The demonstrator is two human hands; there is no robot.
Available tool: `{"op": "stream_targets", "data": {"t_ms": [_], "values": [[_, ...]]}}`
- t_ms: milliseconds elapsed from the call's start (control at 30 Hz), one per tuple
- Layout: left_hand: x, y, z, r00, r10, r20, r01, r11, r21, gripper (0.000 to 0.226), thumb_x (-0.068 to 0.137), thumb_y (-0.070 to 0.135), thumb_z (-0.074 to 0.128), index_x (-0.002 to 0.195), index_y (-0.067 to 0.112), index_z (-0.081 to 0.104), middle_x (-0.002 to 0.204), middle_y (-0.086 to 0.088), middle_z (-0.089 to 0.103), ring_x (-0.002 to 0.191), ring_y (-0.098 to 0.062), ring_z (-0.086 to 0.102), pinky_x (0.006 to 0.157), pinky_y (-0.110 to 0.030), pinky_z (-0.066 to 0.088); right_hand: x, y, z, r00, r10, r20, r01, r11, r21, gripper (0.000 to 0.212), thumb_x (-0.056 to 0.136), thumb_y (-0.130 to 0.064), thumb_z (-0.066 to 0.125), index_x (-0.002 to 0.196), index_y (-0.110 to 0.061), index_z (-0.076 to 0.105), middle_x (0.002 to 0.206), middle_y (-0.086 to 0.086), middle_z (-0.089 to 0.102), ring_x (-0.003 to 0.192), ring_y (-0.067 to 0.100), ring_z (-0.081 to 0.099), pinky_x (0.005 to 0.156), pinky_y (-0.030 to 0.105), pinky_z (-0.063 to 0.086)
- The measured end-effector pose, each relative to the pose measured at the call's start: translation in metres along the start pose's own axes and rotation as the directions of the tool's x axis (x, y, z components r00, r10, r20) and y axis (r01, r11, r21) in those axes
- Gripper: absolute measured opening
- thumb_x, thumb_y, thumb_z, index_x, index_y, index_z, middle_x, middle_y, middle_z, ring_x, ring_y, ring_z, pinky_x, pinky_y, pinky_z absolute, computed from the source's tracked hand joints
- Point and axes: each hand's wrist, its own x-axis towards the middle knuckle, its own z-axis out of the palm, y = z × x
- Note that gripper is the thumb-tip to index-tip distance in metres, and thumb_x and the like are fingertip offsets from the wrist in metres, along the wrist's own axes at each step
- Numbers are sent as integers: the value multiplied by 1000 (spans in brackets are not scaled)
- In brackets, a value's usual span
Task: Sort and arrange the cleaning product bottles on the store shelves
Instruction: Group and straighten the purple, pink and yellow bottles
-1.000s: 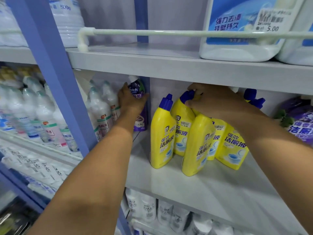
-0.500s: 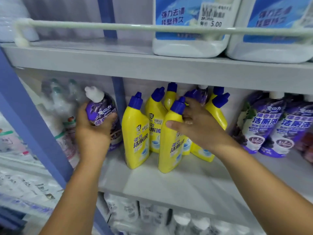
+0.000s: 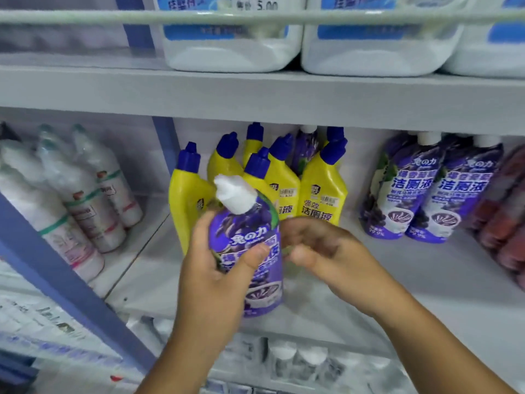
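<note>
Left hand: your left hand (image 3: pixel 211 282) is clamped around the purple bottle (image 3: pixel 250 251), which it has lifted out from the shelf's left end to the front.
Right hand: your right hand (image 3: pixel 321 251) has left the yellow bottles (image 3: pixel 322 189); its curled fingers now touch the purple bottle's side without gripping it.
Bottle place: in the air, at 6 o'clock from the yellow group.
Meaning: it probably belongs with the purple group (image 3: pixel 420 189) at 3 o'clock.
</note>
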Motion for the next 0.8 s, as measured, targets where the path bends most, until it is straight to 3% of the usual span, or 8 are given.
{"op": "stream_targets", "data": {"t_ms": [67,133,233,300,433,567,667,800], "values": [[6,-6,31,998,-6,68,8,999,-31,51,80,12,84,116,38,59,106,13,76,98,-9,73,78,-22,57,-12,10,-14,998,34,56,-34,999,2,54,74,-29,84,125,-26,65,124,1,71,115,24,66,98,42,54],[11,-5,62,984,-4,180,15,998,-59,50,83,10,82,115,40,59,105,17,76,97,-6,73,77,-20,57,-17,19,-31,998,55,-29,-55,998,27,63,74,-16,84,131,-27,59,127,2,70,119,26,66,102,48,53],[20,-9,97,961,46,274,-38,999,-33,35,89,29,74,116,45,59,109,19,72,101,2,69,81,-16,54,-27,27,-56,976,77,-203,-67,996,58,63,70,-12,88,124,-29,61,119,6,74,111,30,70,98,54,55],[36,-14,111,966,120,228,-125,992,6,33,92,40,67,123,33,58,120,12,68,111,2,64,89,-15,51,-37,29,-77,948,86,-305,-61,994,91,62,71,-7,88,124,-23,60,115,5,76,107,26,72,95,49,57],[73,-23,141,945,290,149,-318,921,224,73,84,50,65,144,12,49,149,-8,49,140,-21,47,114,-43,42,-56,33,-119,901,76,-428,-24,992,125,57,69,-8,76,124,-13,58,111,5,77,99,19,74,83,31,59],[97,-26,168,941,313,127,-338,867,367,93,80,55,72,153,10,36,152,-9,47,144,-27,42,117,-44,36,-61,43,-147,859,62,-508,-7,994,110,49,76,-4,74,120,-20,59,109,-3,78,97,12,74,80,24,58],[106,-38,175,939,322,122,-338,791,510,86,83,53,68,150,6,40,145,-15,53,138,-36,47,113,-47,39,-60,47,-164,868,48,-494,-37,999,32,47,84,0,74,118,-29,59,112,-5,77,102,12,73,85,26,58],[102,-39,164,921,382,72,-355,751,556,58,96,40,53,136,-2,53,134,-25,57,127,-42,52,107,-38,39,-60,53,-180,885,31,-464,-20,999,28,49,83,-4,75,120,-31,60,118,-1,75,109,20,71,97,43,56]]}}
